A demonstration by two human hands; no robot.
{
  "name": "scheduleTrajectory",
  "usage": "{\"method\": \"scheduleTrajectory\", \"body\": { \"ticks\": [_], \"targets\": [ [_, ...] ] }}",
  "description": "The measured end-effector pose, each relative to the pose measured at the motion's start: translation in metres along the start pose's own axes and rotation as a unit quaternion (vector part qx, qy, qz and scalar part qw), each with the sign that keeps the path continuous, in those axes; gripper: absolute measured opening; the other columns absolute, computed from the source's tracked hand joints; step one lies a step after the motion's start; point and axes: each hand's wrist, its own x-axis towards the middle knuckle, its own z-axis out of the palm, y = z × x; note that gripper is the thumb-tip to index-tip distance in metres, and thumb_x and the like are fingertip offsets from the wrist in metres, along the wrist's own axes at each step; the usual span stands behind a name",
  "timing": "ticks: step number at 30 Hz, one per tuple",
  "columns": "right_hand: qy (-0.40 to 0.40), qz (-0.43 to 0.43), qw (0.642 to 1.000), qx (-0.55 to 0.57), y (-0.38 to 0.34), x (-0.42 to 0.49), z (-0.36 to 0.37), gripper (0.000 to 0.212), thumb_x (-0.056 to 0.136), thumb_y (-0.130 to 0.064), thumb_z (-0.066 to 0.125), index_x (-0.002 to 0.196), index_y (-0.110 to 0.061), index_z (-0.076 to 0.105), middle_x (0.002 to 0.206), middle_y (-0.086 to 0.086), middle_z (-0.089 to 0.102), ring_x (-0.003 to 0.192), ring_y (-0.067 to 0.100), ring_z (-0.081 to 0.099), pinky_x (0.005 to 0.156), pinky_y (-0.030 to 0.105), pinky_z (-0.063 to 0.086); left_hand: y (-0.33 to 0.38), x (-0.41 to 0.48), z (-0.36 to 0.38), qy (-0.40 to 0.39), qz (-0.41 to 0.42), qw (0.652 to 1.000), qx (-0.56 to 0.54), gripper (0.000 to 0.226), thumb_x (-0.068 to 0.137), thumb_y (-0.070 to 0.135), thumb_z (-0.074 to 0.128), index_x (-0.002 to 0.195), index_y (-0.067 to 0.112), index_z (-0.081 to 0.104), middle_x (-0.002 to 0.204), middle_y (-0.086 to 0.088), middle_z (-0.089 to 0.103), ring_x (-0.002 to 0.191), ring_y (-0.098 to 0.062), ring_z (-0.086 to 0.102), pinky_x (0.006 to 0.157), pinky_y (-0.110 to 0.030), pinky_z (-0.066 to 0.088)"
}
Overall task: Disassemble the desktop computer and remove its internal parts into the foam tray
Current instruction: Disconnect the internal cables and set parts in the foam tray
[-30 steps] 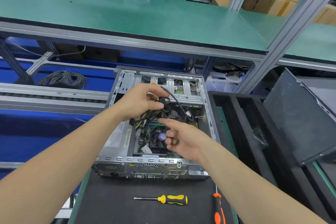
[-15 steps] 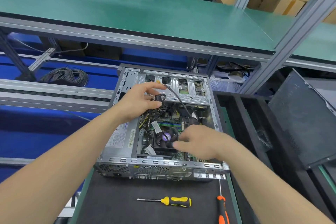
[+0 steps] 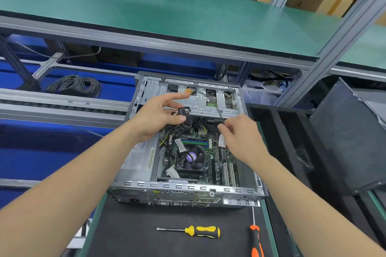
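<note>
The open desktop case (image 3: pixel 137 158) lies on its side on a black mat, showing the motherboard (image 3: pixel 211 152) and its CPU fan (image 3: pixel 191 157). My left hand (image 3: pixel 158 117) holds a coiled black cable (image 3: pixel 184 110) over the case's upper left, thumb under the coil and index finger stretched out. My right hand (image 3: pixel 240 137) hovers over the upper right of the board and pinches the thin far end of that cable near the drive cage (image 3: pixel 200 100). The black foam tray (image 3: pixel 279 135) stands just right of the case.
A yellow-handled screwdriver (image 3: pixel 200 231) and an orange-handled one (image 3: pixel 256 242) lie on the mat (image 3: pixel 133 233) in front of the case. A dark case side panel (image 3: pixel 351 135) leans at right. A green shelf (image 3: pixel 188 19) overhangs; a cable coil (image 3: pixel 76 85) sits at back left.
My right hand has risen from beside the CPU fan to the board's upper right and taken the cable's far end. My left hand keeps the coil, its index finger now extended.
</note>
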Motion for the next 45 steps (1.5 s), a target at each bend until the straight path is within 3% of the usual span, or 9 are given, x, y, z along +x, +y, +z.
{"method": "scheduleTrajectory", "body": {
  "ticks": [7, 14, 18, 20, 23, 26, 32, 36, 45],
  "targets": [
    [0.066, 0.100, 0.993, 0.016, 0.018, -0.011, -0.018, 0.025, 0.098, -0.022, 0.052, 0.075, -0.011, 0.052, 0.068, 0.009, 0.062, 0.061, 0.029, 0.066, 0.056, 0.036, 0.054, -0.001, -0.005, -0.008, -0.010, -0.010, 0.998, 0.065, 0.052, 0.084, -0.001, 0.080, 0.114, 0.041, 0.074, 0.118, 0.019, 0.072, 0.123, -0.014, 0.062, 0.114, -0.036, 0.040],
    [-0.295, -0.115, 0.927, -0.202, 0.007, -0.013, -0.008, 0.033, 0.091, 0.001, 0.053, 0.102, -0.014, 0.081, 0.147, 0.001, 0.056, 0.145, 0.024, 0.036, 0.119, 0.037, 0.031, -0.002, -0.005, 0.005, 0.039, 0.007, 0.989, 0.144, 0.038, 0.092, 0.006, 0.074, 0.100, 0.043, 0.076, 0.105, 0.014, 0.073, 0.091, -0.009, 0.071, 0.095, -0.043, 0.058],
    [-0.249, -0.043, 0.967, -0.032, -0.003, 0.001, 0.004, 0.025, 0.090, -0.001, 0.045, 0.082, -0.005, 0.068, 0.098, 0.011, 0.070, 0.093, 0.033, 0.067, 0.084, 0.046, 0.057, -0.004, -0.005, 0.013, 0.019, 0.026, 0.976, 0.214, 0.044, 0.092, 0.002, 0.068, 0.096, 0.045, 0.073, 0.102, 0.013, 0.071, 0.076, 0.003, 0.064, 0.066, -0.019, 0.051],
    [-0.241, -0.058, 0.968, -0.044, -0.005, 0.010, 0.009, 0.017, 0.090, -0.007, 0.049, 0.099, -0.010, 0.063, 0.117, 0.009, 0.055, 0.095, 0.032, 0.061, 0.083, 0.043, 0.054, -0.003, -0.005, 0.018, 0.001, 0.041, 0.965, 0.257, 0.044, 0.092, -0.001, 0.063, 0.098, 0.042, 0.072, 0.099, 0.013, 0.069, 0.069, 0.008, 0.059, 0.062, -0.015, 0.046],
    [-0.411, -0.019, 0.880, -0.235, -0.009, 0.016, 0.014, 0.070, 0.087, -0.038, 0.056, 0.149, -0.009, 0.040, 0.164, 0.005, 0.013, 0.132, 0.034, 0.049, 0.097, 0.045, 0.050, -0.002, -0.003, 0.026, -0.040, 0.051, 0.947, 0.316, 0.050, 0.091, -0.008, 0.053, 0.101, 0.037, 0.072, 0.106, 0.006, 0.070, 0.078, 0.000, 0.059, 0.061, -0.013, 0.044],
    [-0.509, 0.002, 0.779, -0.367, -0.013, 0.020, 0.015, 0.068, 0.079, -0.054, 0.052, 0.129, -0.007, 0.058, 0.172, 0.007, -0.005, 0.151, 0.036, 0.023, 0.104, 0.053, 0.043, -0.003, 0.003, 0.032, -0.078, 0.047, 0.929, 0.360, 0.059, 0.086, -0.013, 0.043, 0.106, 0.034, 0.072, 0.112, 0.001, 0.065, 0.092, -0.020, 0.062, 0.071, -0.031, 0.055],
    [-0.252, -0.073, 0.887, -0.380, -0.011, 0.035, 0.039, 0.027, 0.106, -0.023, 0.045, 0.128, -0.009, 0.053, 0.123, 0.015, 0.066, 0.110, 0.035, 0.063, 0.077, 0.038, 0.046, -0.015, 0.018, 0.045, -0.148, 0.049, 0.875, 0.459, 0.067, 0.084, -0.018, 0.041, 0.126, 0.030, 0.063, 0.128, -0.002, 0.059, 0.119, -0.023, 0.051, 0.091, -0.042, 0.050],
    [-0.255, -0.121, 0.792, -0.541, -0.007, 0.038, 0.072, 0.034, 0.096, -0.016, 0.061, 0.129, -0.017, 0.059, 0.117, 0.002, 0.066, 0.110, 0.029, 0.062, 0.083, 0.034, 0.048, -0.018, 0.028, 0.057, -0.205, 0.078, 0.833, 0.507, 0.064, 0.088, -0.015, 0.040, 0.138, 0.024, 0.052, 0.124, -0.007, 0.059, 0.120, -0.026, 0.044, 0.086, -0.038, 0.043],
    [-0.253, -0.221, 0.746, -0.575, 0.019, 0.055, 0.084, 0.017, 0.100, -0.014, 0.055, 0.112, -0.019, 0.066, 0.110, 0.001, 0.066, 0.108, 0.023, 0.059, 0.073, 0.032, 0.047, -0.035, 0.033, 0.077, -0.239, 0.129, 0.752, 0.600, 0.051, 0.091, -0.009, 0.048, 0.133, 0.021, 0.051, 0.113, -0.008, 0.058, 0.112, -0.030, 0.044, 0.096, -0.040, 0.035]
  ]
}}
